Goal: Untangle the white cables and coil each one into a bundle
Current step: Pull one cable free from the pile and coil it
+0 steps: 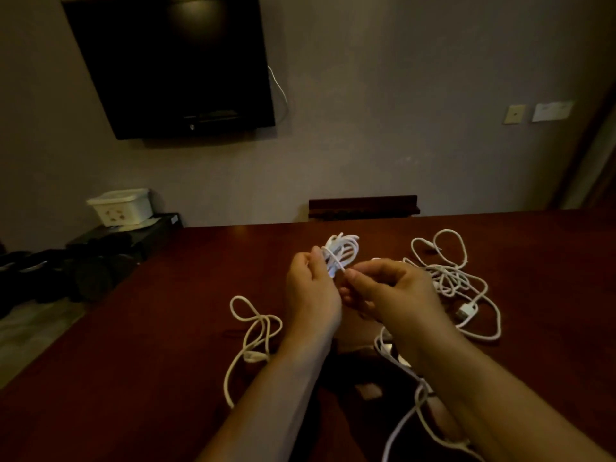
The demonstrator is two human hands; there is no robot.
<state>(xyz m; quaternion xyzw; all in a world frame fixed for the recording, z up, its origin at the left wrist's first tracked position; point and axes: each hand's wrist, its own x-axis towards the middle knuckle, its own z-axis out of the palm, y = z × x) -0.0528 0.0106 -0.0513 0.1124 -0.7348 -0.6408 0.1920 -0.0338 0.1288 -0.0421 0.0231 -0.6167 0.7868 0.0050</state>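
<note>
Coiling step: left hand (pixel 311 295) grips a coiled bundle (pixel 341 255) above the table's (pixel 166 328) far edge; right hand (pixel 393 295) pinches its tail (wrap next, probably).

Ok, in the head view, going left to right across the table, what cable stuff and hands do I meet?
Loose looped cable → left hand, holding the coiled bundle → right hand, pinching the cable end → tangled cables lying on the table.
</note>
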